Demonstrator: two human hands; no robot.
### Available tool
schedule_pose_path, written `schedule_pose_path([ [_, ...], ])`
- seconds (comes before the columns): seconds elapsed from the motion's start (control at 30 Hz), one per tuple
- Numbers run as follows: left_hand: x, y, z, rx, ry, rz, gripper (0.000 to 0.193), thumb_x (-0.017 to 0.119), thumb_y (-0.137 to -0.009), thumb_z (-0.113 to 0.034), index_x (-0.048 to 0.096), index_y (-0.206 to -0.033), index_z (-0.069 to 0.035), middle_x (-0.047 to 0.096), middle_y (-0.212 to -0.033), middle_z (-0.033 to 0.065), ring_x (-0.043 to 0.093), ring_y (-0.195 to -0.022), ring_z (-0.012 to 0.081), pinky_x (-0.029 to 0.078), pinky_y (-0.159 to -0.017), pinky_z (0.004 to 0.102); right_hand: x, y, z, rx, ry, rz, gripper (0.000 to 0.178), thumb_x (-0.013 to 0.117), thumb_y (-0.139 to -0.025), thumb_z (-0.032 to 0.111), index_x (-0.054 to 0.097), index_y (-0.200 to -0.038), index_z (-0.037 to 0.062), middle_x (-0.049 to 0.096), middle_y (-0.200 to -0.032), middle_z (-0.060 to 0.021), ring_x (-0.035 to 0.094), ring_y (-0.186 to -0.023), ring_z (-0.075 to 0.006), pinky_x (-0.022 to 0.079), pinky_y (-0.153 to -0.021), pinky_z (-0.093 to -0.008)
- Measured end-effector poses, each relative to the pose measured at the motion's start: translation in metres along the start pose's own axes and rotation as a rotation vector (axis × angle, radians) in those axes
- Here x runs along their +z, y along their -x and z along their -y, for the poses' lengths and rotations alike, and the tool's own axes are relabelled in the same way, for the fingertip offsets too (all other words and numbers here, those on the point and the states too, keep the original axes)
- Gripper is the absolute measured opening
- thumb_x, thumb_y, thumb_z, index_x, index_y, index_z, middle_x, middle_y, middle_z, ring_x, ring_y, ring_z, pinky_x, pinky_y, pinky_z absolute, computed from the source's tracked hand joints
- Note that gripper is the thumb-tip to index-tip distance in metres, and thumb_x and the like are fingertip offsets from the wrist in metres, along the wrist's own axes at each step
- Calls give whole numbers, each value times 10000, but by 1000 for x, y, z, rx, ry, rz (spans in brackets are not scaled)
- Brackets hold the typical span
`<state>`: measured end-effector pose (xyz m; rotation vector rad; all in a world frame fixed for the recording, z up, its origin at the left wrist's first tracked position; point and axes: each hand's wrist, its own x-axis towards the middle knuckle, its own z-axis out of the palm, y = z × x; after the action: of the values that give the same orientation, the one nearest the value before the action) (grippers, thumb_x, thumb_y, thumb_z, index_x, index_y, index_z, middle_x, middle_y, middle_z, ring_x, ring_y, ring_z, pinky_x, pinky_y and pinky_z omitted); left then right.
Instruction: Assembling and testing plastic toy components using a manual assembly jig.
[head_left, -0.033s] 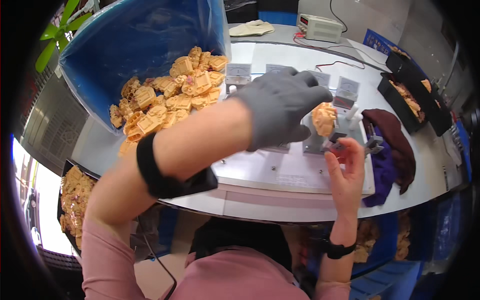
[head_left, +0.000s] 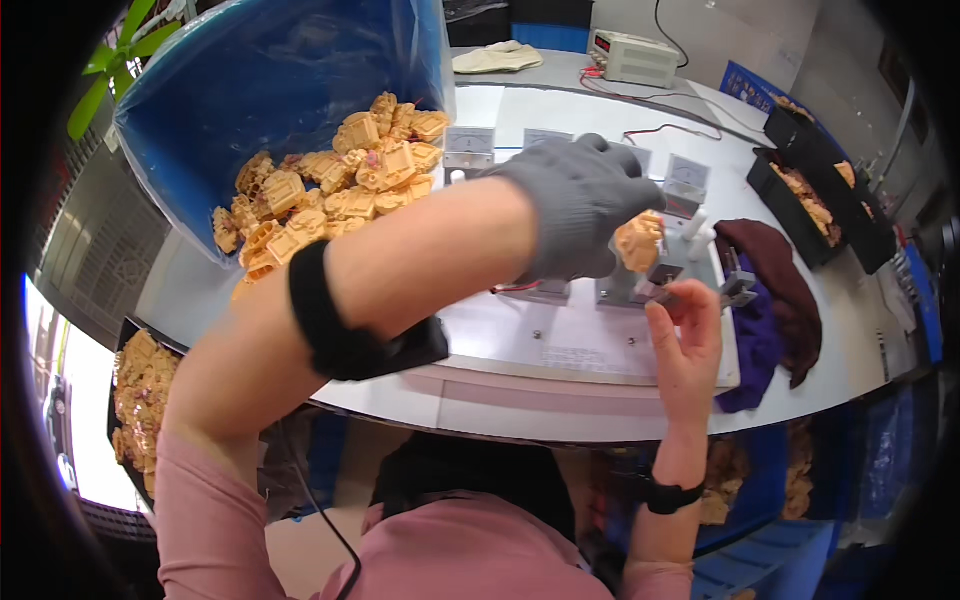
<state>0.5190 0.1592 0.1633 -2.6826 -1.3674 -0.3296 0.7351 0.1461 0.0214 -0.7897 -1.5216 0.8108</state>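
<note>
My left hand (head_left: 585,205), in a grey knitted glove, reaches across the test board (head_left: 480,350) with its fingers apart. Its index finger arches over a pale orange moulded plastic part (head_left: 638,242) on a grey metal fixture, and the thumb is close to the part's left side; whether they touch it I cannot tell. My bare right hand (head_left: 690,325) pinches a small grey block (head_left: 650,290) at the front of that fixture between thumb and index finger. Analog panel meters, one of them a meter (head_left: 687,173) beside the part, stand along the board's back.
A plastic-lined blue bin (head_left: 270,90) lies tipped at left, spilling several similar parts (head_left: 340,180). At right are purple and brown cloths (head_left: 775,290) and black trays (head_left: 800,205) of parts. A power supply (head_left: 635,58) and white glove (head_left: 497,57) lie at the back.
The whole view has shifted slightly. My left hand has moved a little to the right, closer to the orange part. My right hand keeps its pinch at the fixture.
</note>
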Motion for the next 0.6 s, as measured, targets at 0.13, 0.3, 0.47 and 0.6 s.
schedule_pose_path([
  [0.13, 17, -71, -18, 29, -205, 404, 568, 791, -781, -234, 645, -1328, -189, 619, -1322, 100, 573, -1252, 311, 504, -1003, 434, -13, -2, -9, -78, 1, 16, 295, 787, -880, 67, 593, -1099, 29, 593, -991, -12, 538, -807, -77, 441, -780, -232],
  [0.3, 38, -95, -24, 35, -359, 441, 353, 787, -819, -279, 770, -1166, -215, 625, -1367, 65, 586, -1274, 283, 519, -958, 448, -8, -1, -10, -62, 2, 12, 290, 765, -879, 25, 595, -1114, 33, 582, -1010, -2, 515, -794, -72, 435, -797, -232],
  [0.47, -21, -69, -14, 108, -504, 60, 202, 726, -810, -164, 780, -1005, -166, 723, -1128, 68, 662, -1144, 290, 555, -840, 432, -23, 0, -59, -61, -12, 5, 326, 708, -926, 15, 575, -1220, 58, 567, -1113, -11, 509, -936, -102, 434, -889, -247],
  [0.6, -68, 24, 0, -44, -447, -369, 209, 735, -801, -186, 745, -1003, -133, 694, -1051, 96, 650, -1044, 281, 534, -863, 397, -57, 2, -62, 0, 15, 71, 291, 612, -1021, 88, 550, -1304, 59, 554, -1121, 13, 513, -985, -74, 398, -857, -201],
])
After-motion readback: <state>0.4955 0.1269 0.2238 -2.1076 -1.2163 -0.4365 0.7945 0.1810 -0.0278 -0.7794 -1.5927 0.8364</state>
